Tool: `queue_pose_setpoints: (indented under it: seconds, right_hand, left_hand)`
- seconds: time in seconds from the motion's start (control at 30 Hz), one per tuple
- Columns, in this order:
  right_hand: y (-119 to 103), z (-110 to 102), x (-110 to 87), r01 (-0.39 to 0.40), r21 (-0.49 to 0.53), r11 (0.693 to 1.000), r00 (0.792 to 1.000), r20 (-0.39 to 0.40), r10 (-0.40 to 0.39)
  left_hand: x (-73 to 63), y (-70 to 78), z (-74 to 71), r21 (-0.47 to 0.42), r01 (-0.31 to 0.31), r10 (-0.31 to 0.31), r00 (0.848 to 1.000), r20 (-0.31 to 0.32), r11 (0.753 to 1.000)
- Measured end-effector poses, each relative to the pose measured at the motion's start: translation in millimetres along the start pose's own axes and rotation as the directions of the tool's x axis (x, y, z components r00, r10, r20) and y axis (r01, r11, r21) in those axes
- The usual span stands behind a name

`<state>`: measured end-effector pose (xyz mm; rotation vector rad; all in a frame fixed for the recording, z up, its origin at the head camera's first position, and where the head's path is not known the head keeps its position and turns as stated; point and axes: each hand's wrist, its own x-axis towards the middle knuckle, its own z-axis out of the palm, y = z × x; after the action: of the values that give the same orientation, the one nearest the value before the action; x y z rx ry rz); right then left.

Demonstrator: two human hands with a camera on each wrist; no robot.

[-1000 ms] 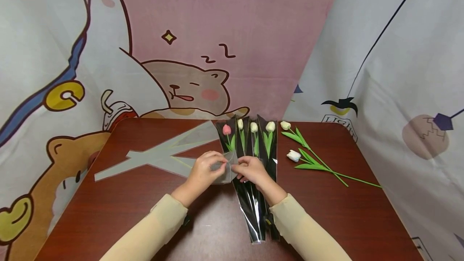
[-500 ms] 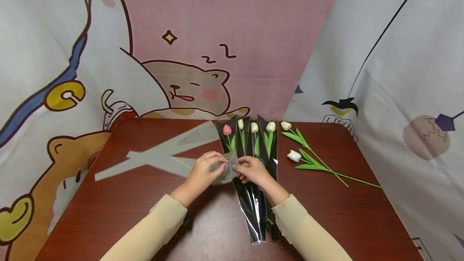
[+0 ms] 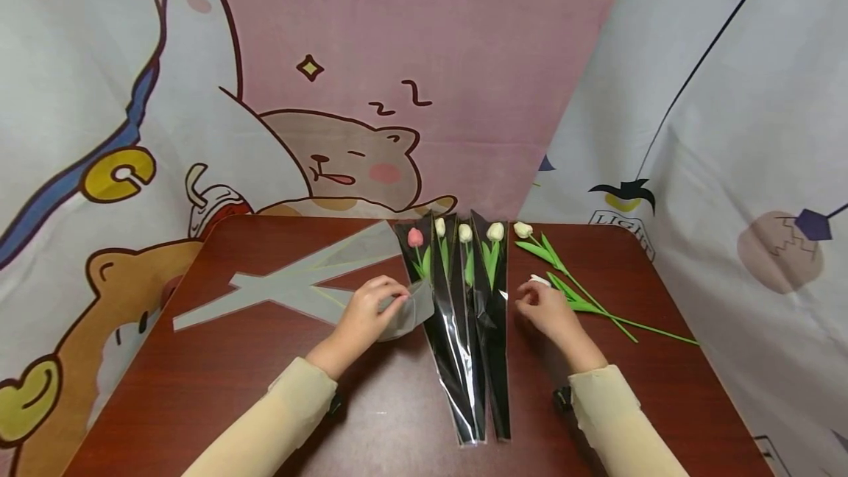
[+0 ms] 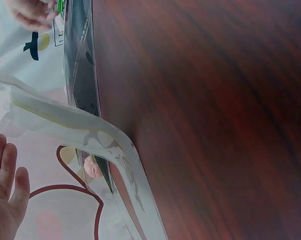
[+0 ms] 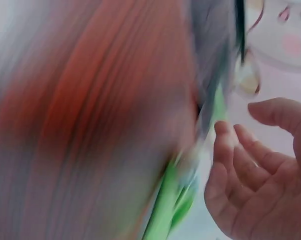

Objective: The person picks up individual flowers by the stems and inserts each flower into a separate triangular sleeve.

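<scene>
My left hand [image 3: 371,308] pinches the edge of a translucent grey flower sleeve [image 3: 414,311], lifted off the table and opening toward the right. In the left wrist view the sleeve [image 4: 65,117] curves away from the fingers. My right hand [image 3: 548,311] hovers by a white tulip [image 3: 539,280], whose bloom it mostly covers. Its thumb and fingers stand apart with nothing between them in the right wrist view, where the tulip's green stem [image 5: 163,205] is blurred. Contact with the bloom cannot be told.
Several black sleeves [image 3: 457,359] with a pink tulip [image 3: 415,237] and white tulips lie between the hands. Flat grey sleeves [image 3: 278,287] spread at the left. Another white tulip [image 3: 523,230] lies at the back right of the brown table [image 3: 218,389].
My right hand has let go of the grey sleeve and moved right, over the black sleeves to the white tulip. The left hand still holds the sleeve and has barely moved.
</scene>
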<state>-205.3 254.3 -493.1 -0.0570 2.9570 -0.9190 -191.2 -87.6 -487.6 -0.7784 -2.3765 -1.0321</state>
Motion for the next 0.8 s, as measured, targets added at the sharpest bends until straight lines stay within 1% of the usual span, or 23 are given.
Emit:
queue_pose_setpoints:
  seconds: [0.1,0.23,0.33,0.43,0.6,0.7,0.8]
  right_hand:
    - [29.0,-19.9,-2.9,-0.049,-0.127,0.991,0.998,-0.036,0.045]
    - [60.8,-42.8,-9.2,-0.111,-0.21,0.971,0.993,-0.053,0.102]
    - [79.6,-55.6,-14.4,-0.153,-0.265,0.952,0.988,-0.041,0.148]
    - [93.3,-67.0,-19.5,-0.182,-0.309,0.933,0.982,-0.015,0.187]
    - [111.6,-84.3,-22.7,-0.229,-0.363,0.903,0.97,-0.009,0.242]
    - [121.6,-90.8,-22.5,-0.243,-0.404,0.882,0.962,0.015,0.272]
    - [129.6,-95.4,-21.8,-0.232,-0.449,0.863,0.957,0.052,0.284]
  left_hand:
    - [-1.1,-1.3,1.0,0.01,0.007,-0.007,1.0,0.011,1.0]
    - [-2.3,-2.7,2.2,0.013,0.015,-0.015,1.0,0.013,1.0]
    - [-3.0,-2.7,2.3,0.01,0.019,-0.019,1.0,0.012,1.0]
    - [-2.6,-2.6,2.1,0.008,0.011,-0.011,1.0,0.01,1.0]
    - [-0.4,-2.7,0.8,0.008,0.003,-0.003,1.0,0.005,1.0]
    - [-0.4,-2.9,-0.3,0.007,0.016,-0.016,1.0,0.01,1.0]
    - [-0.7,-2.7,-1.2,0.0,0.021,-0.021,1.0,0.018,1.0]
